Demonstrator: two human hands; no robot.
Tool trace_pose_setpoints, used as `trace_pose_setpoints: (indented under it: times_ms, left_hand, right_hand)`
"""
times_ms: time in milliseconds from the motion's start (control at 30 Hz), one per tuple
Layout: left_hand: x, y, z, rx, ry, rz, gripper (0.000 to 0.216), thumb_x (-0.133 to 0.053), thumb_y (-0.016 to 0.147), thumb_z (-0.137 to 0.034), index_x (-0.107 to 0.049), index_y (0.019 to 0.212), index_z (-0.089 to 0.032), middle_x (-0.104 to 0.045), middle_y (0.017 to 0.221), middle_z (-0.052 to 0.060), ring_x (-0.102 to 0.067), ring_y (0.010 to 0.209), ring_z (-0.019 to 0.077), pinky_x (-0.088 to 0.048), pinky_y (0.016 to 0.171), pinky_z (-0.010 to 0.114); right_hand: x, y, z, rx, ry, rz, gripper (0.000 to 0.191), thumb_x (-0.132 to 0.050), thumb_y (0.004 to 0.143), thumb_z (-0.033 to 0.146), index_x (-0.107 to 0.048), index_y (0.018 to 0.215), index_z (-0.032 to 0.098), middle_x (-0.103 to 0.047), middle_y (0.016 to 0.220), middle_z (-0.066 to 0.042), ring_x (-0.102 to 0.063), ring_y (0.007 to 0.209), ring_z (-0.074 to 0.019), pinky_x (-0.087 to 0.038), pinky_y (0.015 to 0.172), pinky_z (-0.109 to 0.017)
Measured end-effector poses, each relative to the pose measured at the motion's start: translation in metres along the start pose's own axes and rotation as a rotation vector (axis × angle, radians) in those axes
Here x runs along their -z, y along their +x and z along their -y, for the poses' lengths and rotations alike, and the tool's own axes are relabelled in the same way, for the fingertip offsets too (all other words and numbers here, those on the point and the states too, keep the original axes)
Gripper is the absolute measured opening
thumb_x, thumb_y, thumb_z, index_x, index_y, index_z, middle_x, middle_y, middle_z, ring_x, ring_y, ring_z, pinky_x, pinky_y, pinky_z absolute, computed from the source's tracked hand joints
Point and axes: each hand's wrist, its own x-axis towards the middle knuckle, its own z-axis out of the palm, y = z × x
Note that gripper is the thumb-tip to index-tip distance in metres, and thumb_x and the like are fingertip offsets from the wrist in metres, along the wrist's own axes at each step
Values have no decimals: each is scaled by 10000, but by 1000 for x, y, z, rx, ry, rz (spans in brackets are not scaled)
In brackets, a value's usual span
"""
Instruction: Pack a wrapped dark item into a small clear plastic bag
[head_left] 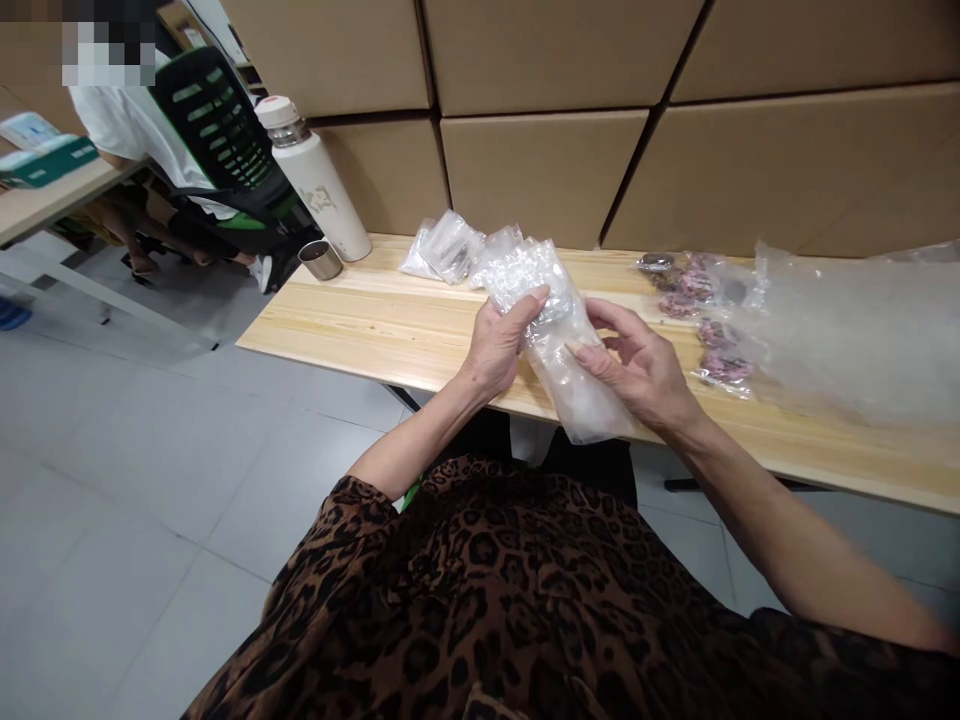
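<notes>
My left hand (501, 342) grips a bundle of clear plastic bags (559, 340) from the left, thumb pressed on its front, above the near edge of a pale wooden table (360, 320). My right hand (637, 365) holds the same bundle from the right, fingers curled against the plastic. The bags hang down past the table edge. Something small and dark shows inside the top one; I cannot make out what it is.
More clear packets (446, 248) lie behind the bundle. Small bagged pink and dark items (694, 295) and a large crumpled plastic bag (855, 330) sit to the right. A white bottle (315, 180) and metal cup (321, 259) stand at the table's left end. Cardboard boxes (540, 170) line the back. A seated person (142, 130) is far left.
</notes>
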Motion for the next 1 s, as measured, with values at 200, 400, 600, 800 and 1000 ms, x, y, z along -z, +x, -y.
trace_pose_setpoints:
  times_ms: [200,400,600,800,1000]
  left_hand:
    - [0,0,0,-27,11,130,150,-936,831,-205,-794,874,-190,-777,860,-16,-690,785,103,-562,807,232]
    - [-6,2,-3,145,-45,66,225,-951,826,-195,-777,968,-200,-795,897,1,-797,980,183,-609,994,320]
    - [-13,5,-7,90,11,85,180,-935,884,-238,-767,934,-197,-815,981,14,-775,1275,290,-597,1128,441]
    - [-11,17,-15,271,-43,79,173,-912,928,-287,-816,1025,-180,-837,989,54,-796,1264,312,-628,1096,446]
    - [-1,21,-19,331,-20,184,288,-977,822,-205,-873,1090,-222,-865,1023,74,-792,1276,345,-571,1206,552]
  right_hand:
    - [-9,-2,24,-181,317,116,739,-964,819,657,-745,1410,272,-787,1420,-101,-748,1307,-326,-645,1117,-502]
    - [-3,0,21,-339,373,205,657,-1065,689,551,-782,1201,254,-836,1127,-64,-785,970,-266,-680,852,-418]
    - [10,9,11,-342,209,303,530,-1061,667,626,-791,895,231,-766,875,-47,-705,787,-249,-609,773,-426]
    - [31,26,8,93,-297,220,509,-796,921,783,-752,854,280,-708,825,-40,-686,846,-278,-570,879,-478]
    - [27,33,4,427,-770,-114,394,-675,983,674,-668,1077,291,-777,1202,-162,-693,1175,-387,-517,1116,-625]
